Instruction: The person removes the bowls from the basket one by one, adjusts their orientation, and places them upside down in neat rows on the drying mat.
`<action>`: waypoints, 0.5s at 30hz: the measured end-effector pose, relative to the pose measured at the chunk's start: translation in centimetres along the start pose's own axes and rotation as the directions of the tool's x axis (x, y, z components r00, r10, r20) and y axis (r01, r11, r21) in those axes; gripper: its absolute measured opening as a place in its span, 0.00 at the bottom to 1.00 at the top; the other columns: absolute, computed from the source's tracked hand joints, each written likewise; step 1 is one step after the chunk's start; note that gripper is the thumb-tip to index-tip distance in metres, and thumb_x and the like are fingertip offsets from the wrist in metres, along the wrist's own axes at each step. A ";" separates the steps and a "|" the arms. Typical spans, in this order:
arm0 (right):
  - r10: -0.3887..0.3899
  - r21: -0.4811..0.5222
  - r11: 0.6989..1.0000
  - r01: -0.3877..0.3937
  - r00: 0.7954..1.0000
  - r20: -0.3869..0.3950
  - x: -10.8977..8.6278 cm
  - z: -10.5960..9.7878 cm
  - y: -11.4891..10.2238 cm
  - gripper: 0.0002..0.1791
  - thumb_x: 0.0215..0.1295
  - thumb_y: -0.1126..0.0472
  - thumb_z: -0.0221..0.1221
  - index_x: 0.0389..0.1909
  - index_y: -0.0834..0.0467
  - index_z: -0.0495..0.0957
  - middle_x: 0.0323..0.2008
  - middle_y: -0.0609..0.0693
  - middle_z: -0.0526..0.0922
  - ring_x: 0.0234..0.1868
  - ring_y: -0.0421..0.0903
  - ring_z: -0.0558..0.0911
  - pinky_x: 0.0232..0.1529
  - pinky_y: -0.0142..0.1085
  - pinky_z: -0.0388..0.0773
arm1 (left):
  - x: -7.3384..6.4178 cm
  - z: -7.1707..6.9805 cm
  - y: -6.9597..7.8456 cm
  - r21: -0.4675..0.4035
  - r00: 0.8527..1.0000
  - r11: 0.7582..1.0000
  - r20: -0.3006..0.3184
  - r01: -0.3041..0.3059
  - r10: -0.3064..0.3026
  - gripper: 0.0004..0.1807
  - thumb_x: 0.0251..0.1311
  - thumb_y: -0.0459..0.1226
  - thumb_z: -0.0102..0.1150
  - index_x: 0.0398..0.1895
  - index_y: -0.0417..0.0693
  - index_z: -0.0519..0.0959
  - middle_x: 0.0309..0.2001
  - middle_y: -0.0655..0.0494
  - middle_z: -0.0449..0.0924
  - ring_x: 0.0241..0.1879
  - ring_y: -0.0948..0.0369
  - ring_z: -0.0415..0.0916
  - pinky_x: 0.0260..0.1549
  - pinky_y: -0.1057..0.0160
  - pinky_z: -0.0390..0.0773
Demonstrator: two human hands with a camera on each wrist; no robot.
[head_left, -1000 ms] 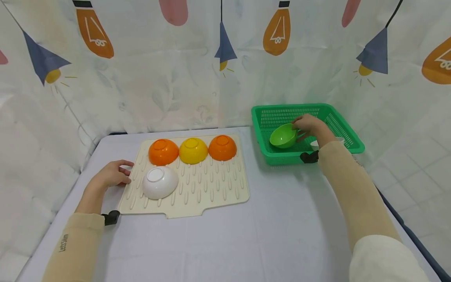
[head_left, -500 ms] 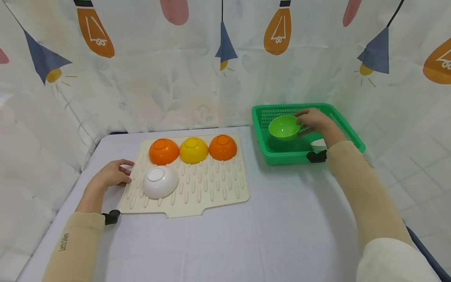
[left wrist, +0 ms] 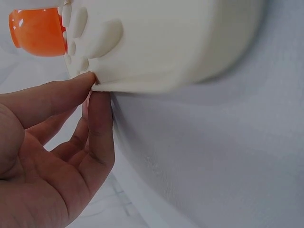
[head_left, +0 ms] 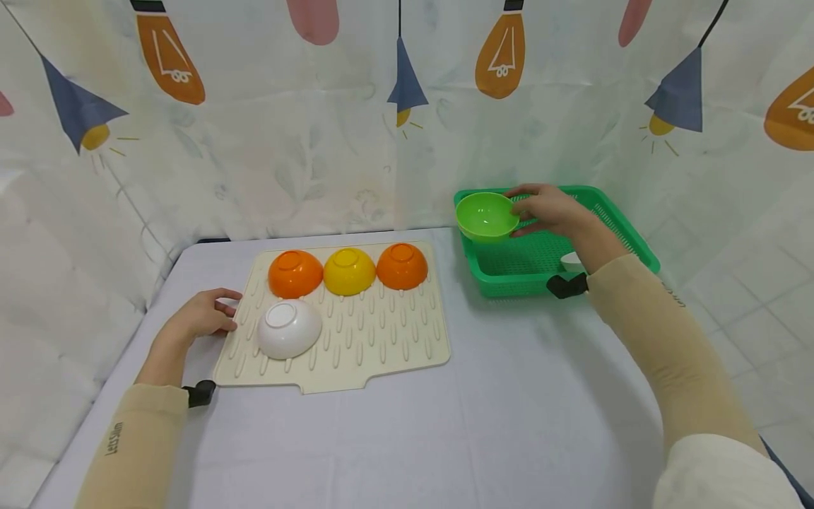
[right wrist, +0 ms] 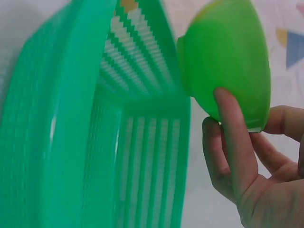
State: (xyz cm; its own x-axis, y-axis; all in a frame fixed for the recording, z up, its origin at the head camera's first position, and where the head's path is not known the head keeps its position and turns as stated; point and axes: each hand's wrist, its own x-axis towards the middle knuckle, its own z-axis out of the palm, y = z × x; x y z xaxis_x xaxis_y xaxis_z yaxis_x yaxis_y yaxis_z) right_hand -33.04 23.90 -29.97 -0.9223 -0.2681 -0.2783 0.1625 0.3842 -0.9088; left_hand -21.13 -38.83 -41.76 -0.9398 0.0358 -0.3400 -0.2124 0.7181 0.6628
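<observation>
My right hand (head_left: 552, 210) pinches the rim of a light green bowl (head_left: 486, 217) and holds it, mouth up, over the left part of the green basket (head_left: 518, 285). In the right wrist view the bowl (right wrist: 228, 61) is tipped on its side against the camera, thumb and fingers on either side of its wall. My left hand (head_left: 198, 315) pinches the left edge of the cream drying mat (head_left: 381, 339); the left wrist view shows thumb and finger on the mat's edge (left wrist: 142, 80). On the mat, upside down, stand two orange bowls (head_left: 295, 274), a yellow bowl (head_left: 349, 272) and a white bowl (head_left: 289, 329).
A white item (head_left: 571, 262), partly hidden by the right arm, lies in the basket. A white cloth (head_left: 407, 445) covers the table. Behind it hangs a curtain (head_left: 267, 162) printed with lamps and bulbs.
The right hand has lifted the light green bowl from inside the basket and carried it left and upward, turning its mouth more upward. The left hand stays on the mat's edge.
</observation>
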 end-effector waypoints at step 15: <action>-0.065 0.003 0.998 0.065 0.981 0.183 -0.2 8.0 -0.6 0.26 0.71 0.71 0.50 0.70 0.61 0.68 0.58 0.65 0.74 0.49 0.58 0.83 0.47 0.52 0.85 | -0.3 0.2 0.0 0.010 1.000 1.000 -0.008 -0.004 0.004 0.36 0.57 0.23 0.64 0.68 0.23 0.61 0.43 0.39 0.73 0.34 0.56 0.76 0.31 0.64 0.83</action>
State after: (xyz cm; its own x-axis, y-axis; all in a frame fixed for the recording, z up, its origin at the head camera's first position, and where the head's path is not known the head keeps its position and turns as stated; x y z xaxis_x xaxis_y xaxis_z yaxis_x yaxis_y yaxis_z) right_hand -30.18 16.60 -31.85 -0.8512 -0.4494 -0.2711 0.1030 0.3634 -0.9259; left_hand -20.81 -38.69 -41.73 -0.9428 0.0330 -0.3318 -0.2061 0.7245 0.6577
